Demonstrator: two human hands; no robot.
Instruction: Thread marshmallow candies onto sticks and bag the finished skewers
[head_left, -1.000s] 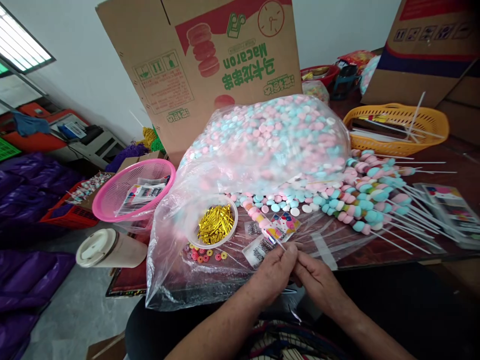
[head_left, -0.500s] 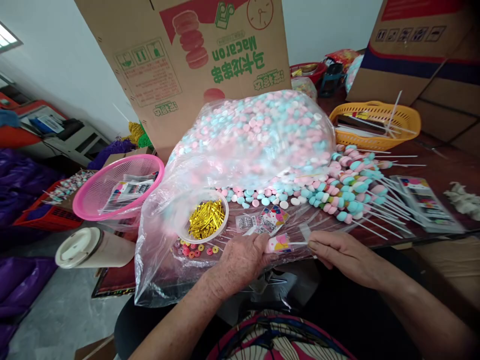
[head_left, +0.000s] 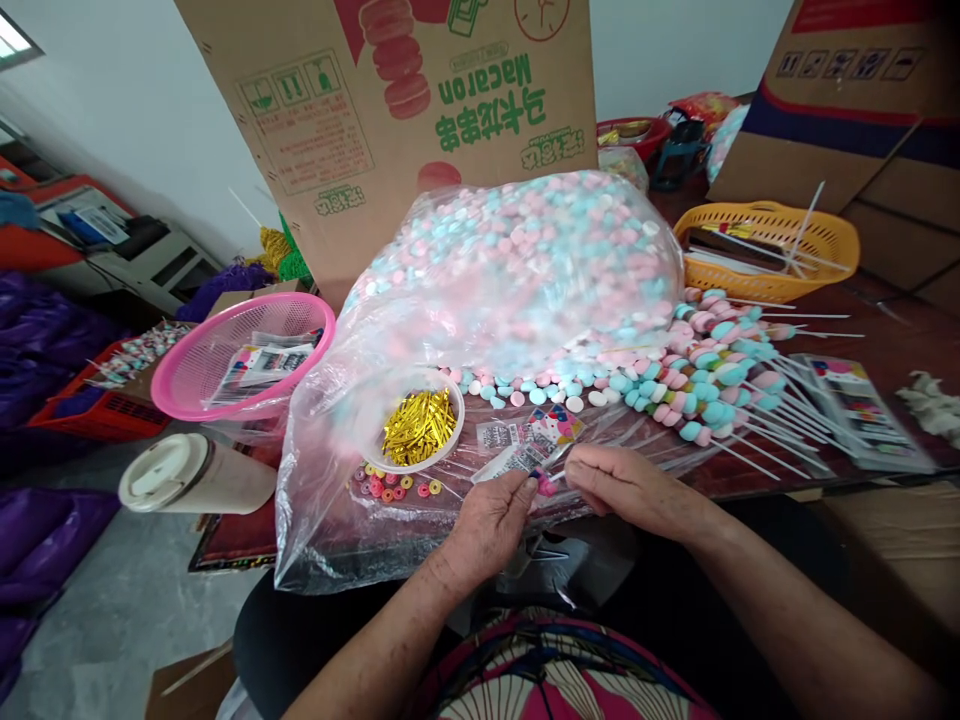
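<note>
My left hand is closed, thumb and fingers pinching a small printed plastic bag with pink on it. Just to its right, my right hand pinches a thin white stick at the bag's edge; most of the stick is hidden by the fingers. More printed bags lie flat on clear plastic just beyond both hands. A white bowl of gold twist ties stands to the left, with small ring candies in front of it.
A large clear bag of pastel candies fills the middle. Candy skewers lie to the right, near a yellow basket. To the left are a pink basket and a lidded cup. A cardboard box stands behind.
My right hand has moved left, bringing the stick close to my left hand. The printed bag is now mostly covered by my fingers. The view has shifted slightly.
</note>
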